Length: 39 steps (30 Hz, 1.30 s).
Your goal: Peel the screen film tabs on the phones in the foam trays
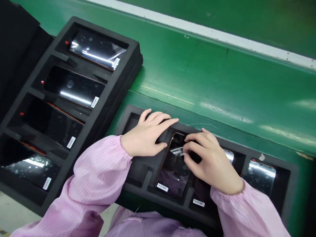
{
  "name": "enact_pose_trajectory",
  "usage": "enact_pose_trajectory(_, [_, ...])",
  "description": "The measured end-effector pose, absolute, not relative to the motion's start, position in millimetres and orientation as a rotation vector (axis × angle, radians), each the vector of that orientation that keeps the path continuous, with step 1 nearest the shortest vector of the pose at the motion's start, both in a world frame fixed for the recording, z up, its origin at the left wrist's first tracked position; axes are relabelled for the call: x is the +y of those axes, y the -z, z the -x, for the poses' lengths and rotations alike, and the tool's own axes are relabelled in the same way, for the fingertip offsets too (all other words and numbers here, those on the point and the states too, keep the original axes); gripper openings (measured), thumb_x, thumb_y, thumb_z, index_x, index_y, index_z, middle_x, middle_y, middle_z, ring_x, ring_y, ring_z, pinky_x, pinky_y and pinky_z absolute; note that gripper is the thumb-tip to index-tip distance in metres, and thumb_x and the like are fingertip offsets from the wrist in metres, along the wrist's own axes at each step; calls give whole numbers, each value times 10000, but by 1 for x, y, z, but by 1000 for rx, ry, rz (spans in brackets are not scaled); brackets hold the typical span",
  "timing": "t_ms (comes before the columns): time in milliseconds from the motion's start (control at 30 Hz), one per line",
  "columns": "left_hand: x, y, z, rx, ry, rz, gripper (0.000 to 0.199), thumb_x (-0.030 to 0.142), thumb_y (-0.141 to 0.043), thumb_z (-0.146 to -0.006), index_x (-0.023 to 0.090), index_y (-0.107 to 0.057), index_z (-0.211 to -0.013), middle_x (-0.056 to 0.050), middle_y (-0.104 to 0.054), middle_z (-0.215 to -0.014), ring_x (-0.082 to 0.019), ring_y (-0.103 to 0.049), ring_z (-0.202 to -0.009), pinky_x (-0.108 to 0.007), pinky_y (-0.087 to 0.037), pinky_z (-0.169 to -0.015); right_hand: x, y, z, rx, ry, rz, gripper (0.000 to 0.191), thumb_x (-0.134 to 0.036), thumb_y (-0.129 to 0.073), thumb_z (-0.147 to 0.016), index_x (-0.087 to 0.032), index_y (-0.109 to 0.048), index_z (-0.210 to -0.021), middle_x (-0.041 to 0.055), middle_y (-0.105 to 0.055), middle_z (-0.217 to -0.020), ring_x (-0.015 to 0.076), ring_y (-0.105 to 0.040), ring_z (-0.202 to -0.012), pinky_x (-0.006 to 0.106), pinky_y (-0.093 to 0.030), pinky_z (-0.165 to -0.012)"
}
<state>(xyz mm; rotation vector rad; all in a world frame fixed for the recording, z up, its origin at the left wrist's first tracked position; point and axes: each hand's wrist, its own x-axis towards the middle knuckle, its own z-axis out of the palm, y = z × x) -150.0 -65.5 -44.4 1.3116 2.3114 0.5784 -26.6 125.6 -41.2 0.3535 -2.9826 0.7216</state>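
A smartphone (174, 174) with a glossy dark screen and a white barcode label lies in a slot of the black foam tray (292, 177) before me. Over its upper right part my right hand (209, 158) is bent, thumb and fingertips drawn together in a pinch. What sits between the tips is too small and blurred to make out. My left hand (148, 135) is open with fingers spread, holding nothing, above the tray's left slot beside the phone. Another phone (201, 192) lies partly hidden under my right hand, and one more phone (261, 176) is at the right.
At the left stands a stack of black foam trays (123, 80), its top one holding several phones with red tabs and barcode labels. The green work surface (197, 79) stretches behind, crossed by a white strip (197, 28). A dark block (19, 49) is at the far left.
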Motion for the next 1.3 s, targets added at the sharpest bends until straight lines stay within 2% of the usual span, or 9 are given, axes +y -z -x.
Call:
enact_pose_trajectory(100, [-64,46,156,2314,-600,-1279,702,400,-679,-785,254,-381,-1404,-108,-470,-1392,-296,-380,-1330,-540,-92,-1155,136,36,24,-3023,-925,-430,133,-101,-546,-808,-212,-547,-735,28,-629,-1039,189,-581,-1003,513,-259,-1171])
enact_pose_trajectory(233, [-56,50,152,2378,-609,-1244,687,433,-750,-733,257,-435,-1317,-101,-507,-1327,-299,-405,-1281,-536,-126,-1118,139,32,22,-3042,-985,-415,146,-84,-519,-801,-215,-537,-741,32,-630,-1067,187,-593,-1048,523,-245,-1189])
enact_pose_trajectory(433, [-43,51,146,2498,-652,-1098,275,331,-606,-892,269,-528,-1149,-56,-582,-1208,-259,-478,-1176,-508,-182,-1063,139,35,21,-3020,-1001,-427,143,-95,-505,-809,-222,-527,-748,47,-636,-1083,205,-605,-1062,549,-289,-1171])
enact_pose_trajectory(500, [-41,50,146,2512,-645,-1075,203,299,-551,-923,273,-540,-1124,-44,-591,-1186,-251,-485,-1159,-504,-188,-1054,140,35,21,-3016,-1006,-421,143,-95,-504,-812,-223,-524,-750,47,-636,-1095,205,-604,-1073,544,-296,-1170])
enact_pose_trajectory(600, [-45,48,150,2436,-640,-1111,247,269,-526,-918,277,-522,-1165,-38,-570,-1224,-247,-459,-1202,-495,-182,-1066,140,36,19,-3009,-1014,-400,147,-91,-507,-815,-222,-516,-748,42,-639,-1100,198,-599,-1089,525,-305,-1172])
enact_pose_trajectory(800, [-53,46,158,2302,-577,-1191,537,326,-654,-793,277,-438,-1282,-65,-509,-1316,-297,-391,-1287,-513,-151,-1103,140,37,19,-2997,-1037,-382,138,-102,-515,-832,-223,-517,-766,37,-645,-1088,191,-601,-1078,520,-315,-1167])
enact_pose_trajectory(900, [-51,45,155,2331,-606,-1152,486,305,-654,-802,276,-462,-1247,-59,-515,-1296,-288,-400,-1273,-512,-149,-1105,141,38,20,-2999,-1038,-374,139,-104,-513,-834,-223,-514,-764,33,-648,-1069,184,-611,-1042,517,-323,-1163])
enact_pose_trajectory(1133, [-38,48,143,2502,-673,-1018,225,236,-569,-879,269,-541,-1101,-19,-581,-1150,-229,-480,-1149,-479,-182,-1068,140,38,21,-3013,-1016,-385,138,-98,-518,-822,-221,-512,-760,29,-646,-1074,184,-610,-1041,509,-314,-1172])
enact_pose_trajectory(1300, [-39,50,148,2487,-657,-1034,215,223,-531,-908,257,-547,-1119,-22,-583,-1154,-228,-474,-1152,-498,-194,-1068,141,37,21,-3003,-1045,-393,144,-88,-509,-833,-214,-506,-764,38,-642,-1083,189,-607,-1050,532,-327,-1161])
